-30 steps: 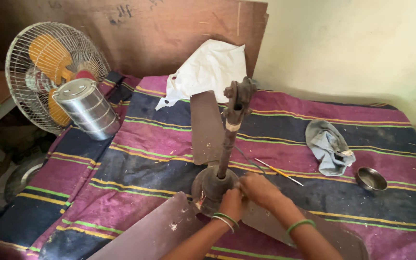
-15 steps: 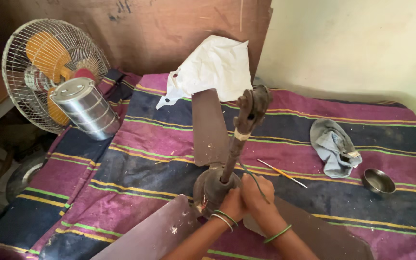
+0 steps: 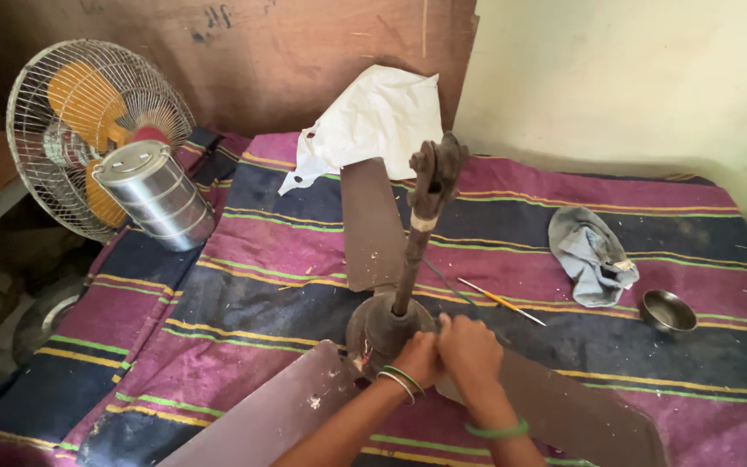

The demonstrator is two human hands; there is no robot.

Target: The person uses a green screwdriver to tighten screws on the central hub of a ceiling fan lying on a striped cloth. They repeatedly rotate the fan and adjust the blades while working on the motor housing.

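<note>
Left hand: the left hand (image 3: 417, 357), with bangles at the wrist, presses against the near side of the motor hub (image 3: 386, 324), fingers curled on it.
Right hand: the right hand (image 3: 469, 348), a green band on its wrist, is clenched at the hub's right edge, touching the left hand; whether it grasps a small part, I cannot tell.
Ceiling fan: the brown ceiling fan (image 3: 391, 285) lies in the middle of the striped cloth (image 3: 270, 251), its rod (image 3: 417, 225) tilting up and away, one blade (image 3: 372, 223) far, two near.
Right side: a thin screwdriver (image 3: 499, 300), a grey rag (image 3: 590, 255), a small steel bowl (image 3: 667, 311).
Left side: a steel tiffin carrier (image 3: 156, 195) beside a table fan (image 3: 88, 130).
Far: a white sheet (image 3: 369, 121) against the board.
</note>
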